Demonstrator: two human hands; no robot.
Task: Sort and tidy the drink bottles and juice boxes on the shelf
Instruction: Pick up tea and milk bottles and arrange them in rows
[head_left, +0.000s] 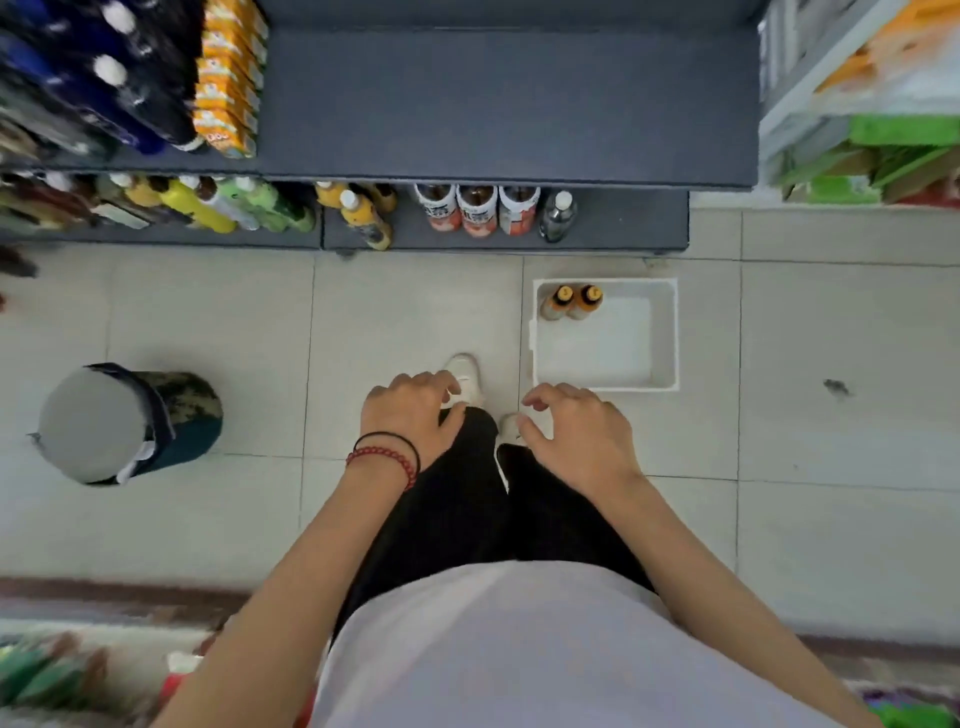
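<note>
Both the left hand (410, 415) and right hand (576, 434) hang loosely curled, holding nothing.

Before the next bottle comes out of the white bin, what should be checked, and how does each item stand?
1. Left hand free: ok, holds nothing.
2. Right hand free: ok, holds nothing.
3. Stock in white bin: ok, two orange-capped bottles upright in its far left corner.
4. Room on grey shelf beside juice boxes: ok, wide bare stretch.
5. Matching row for them: cannot tell.
</note>
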